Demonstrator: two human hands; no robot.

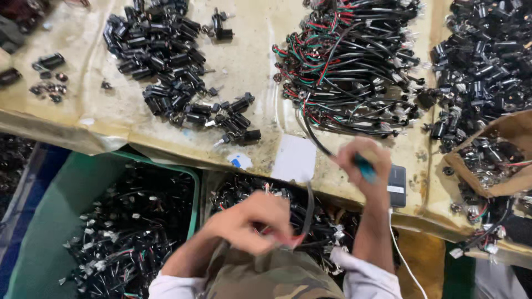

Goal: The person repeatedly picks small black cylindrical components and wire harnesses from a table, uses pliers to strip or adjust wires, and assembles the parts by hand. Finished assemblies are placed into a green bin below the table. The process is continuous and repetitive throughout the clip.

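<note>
below, left hand pinches black wire; right hand grips teal tool; white card between.

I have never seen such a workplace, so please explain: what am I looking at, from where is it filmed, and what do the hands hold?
This is one picture from a camera worn on a person's head, looking down at their own two bare hands. The left hand pinches a black cable with small wire ends. The right hand grips a tool with a blue handle; the picture is blurred, so I cannot tell its kind. On the worn table lie a pile of small black parts, a bundle of black, red and green wires and a white card. Below, a green bin holds more wired parts.
</note>
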